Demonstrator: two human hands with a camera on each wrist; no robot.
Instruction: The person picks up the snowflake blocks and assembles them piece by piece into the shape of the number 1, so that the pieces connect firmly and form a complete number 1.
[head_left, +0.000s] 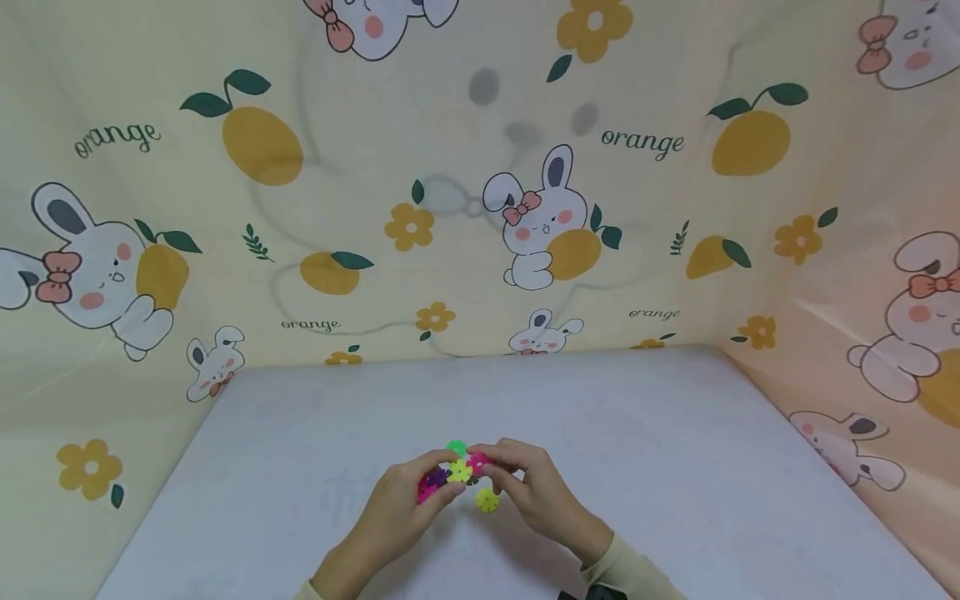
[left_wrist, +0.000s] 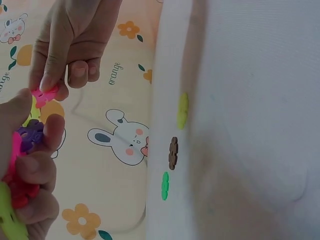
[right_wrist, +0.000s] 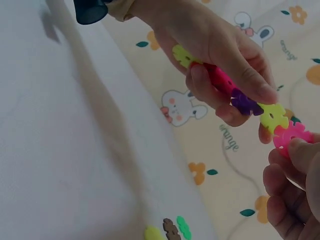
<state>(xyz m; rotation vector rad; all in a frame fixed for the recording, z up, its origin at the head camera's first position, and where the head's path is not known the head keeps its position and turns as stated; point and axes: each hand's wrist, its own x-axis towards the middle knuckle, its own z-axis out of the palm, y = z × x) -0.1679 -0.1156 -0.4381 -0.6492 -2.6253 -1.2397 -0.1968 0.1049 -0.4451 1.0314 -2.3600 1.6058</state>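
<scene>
Over the white table (head_left: 675, 467) my left hand (head_left: 441, 482) grips a short chain of snowflake-shaped plastic pieces (right_wrist: 235, 95): yellow-green, pink, purple and yellow-green. My right hand (head_left: 492, 468) pinches a single pink piece (right_wrist: 289, 135) and holds it against the chain's yellow-green end piece (right_wrist: 272, 116). In the left wrist view the left hand (left_wrist: 35, 145) sits at the lower left around the chain (left_wrist: 27, 137), with the right hand (left_wrist: 52, 85) above it holding the pink piece (left_wrist: 44, 95).
Three loose pieces lie on the table under the hands: yellow-green (left_wrist: 183, 110), brown (left_wrist: 173, 152) and green (left_wrist: 165, 185). Cloth printed with rabbits and oranges (head_left: 525, 217) walls the table at the back and both sides.
</scene>
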